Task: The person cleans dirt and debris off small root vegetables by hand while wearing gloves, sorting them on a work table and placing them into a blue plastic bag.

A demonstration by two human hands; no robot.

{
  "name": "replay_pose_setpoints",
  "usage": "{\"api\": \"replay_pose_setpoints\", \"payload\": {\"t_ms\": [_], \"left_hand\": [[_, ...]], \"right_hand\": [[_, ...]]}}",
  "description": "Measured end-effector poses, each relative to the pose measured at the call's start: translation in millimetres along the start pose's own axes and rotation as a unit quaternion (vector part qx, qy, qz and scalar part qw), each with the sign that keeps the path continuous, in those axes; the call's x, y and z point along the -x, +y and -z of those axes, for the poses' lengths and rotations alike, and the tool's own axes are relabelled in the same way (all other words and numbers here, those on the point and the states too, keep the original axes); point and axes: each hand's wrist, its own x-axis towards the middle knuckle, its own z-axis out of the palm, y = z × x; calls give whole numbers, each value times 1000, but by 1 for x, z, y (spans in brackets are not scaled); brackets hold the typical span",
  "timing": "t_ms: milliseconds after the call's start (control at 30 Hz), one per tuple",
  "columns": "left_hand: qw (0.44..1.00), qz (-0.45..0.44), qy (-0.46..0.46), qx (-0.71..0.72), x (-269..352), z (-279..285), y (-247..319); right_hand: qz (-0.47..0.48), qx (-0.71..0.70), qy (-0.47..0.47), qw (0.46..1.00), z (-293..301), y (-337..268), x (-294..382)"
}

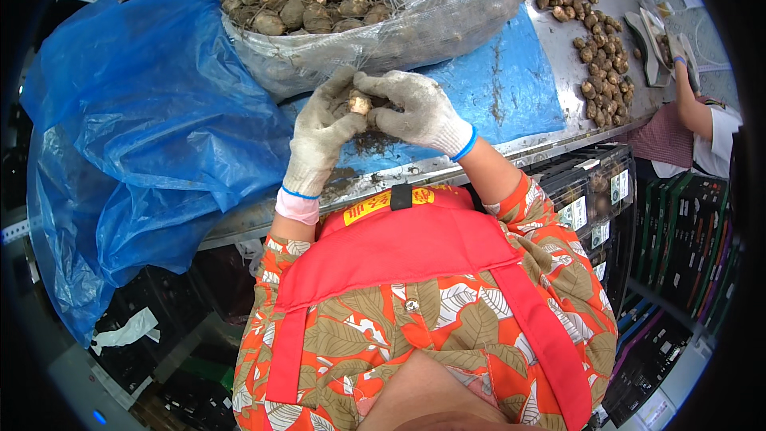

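Observation:
Before my chest, my left hand (323,129) and my right hand (413,111), both in soiled white knit gloves, hold one small taro corm (359,103) between them. Its pale end faces me, and the fingers cover much of the rest. Loose roots and soil (374,145) lie under the hands on a blue plastic sheet (508,84). Just beyond them stands a large translucent woven plastic sack (335,51), open and full of brown, hairy taro corms (317,15).
Blue plastic sheeting (161,108) drapes over the table's left side. More corms (607,66) lie in piles on the metal table (553,42) at right, near a co-worker's arm (691,102) and a scale (649,51). Packed crates (592,191) stand below the edge.

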Motion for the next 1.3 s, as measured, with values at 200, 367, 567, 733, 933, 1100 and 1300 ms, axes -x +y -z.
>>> {"api": "replay_pose_setpoints", "payload": {"t_ms": [200,367,567,733,933,1100,1300], "left_hand": [[996,49,-22,-78,3,-7,10],[992,97,-65,-37,6,-14,12],[996,64,-47,-48,2,-7,6],[962,51,-29,-267,2,-10,4],[946,52,-55,-316,9,-17,14],[947,52,-50,-313,5,-9,14],[929,61,-47,-363,6,-6,13]], "right_hand": [[-42,-20,23,999,-3,5,3],[-151,58,44,986,13,17,-8],[-40,-4,4,999,16,21,-6],[-49,79,-112,989,9,-9,-7],[-75,102,7,992,5,35,-2],[-24,1,-20,1000,16,17,-4],[-11,54,-130,990,5,10,-3]]}}
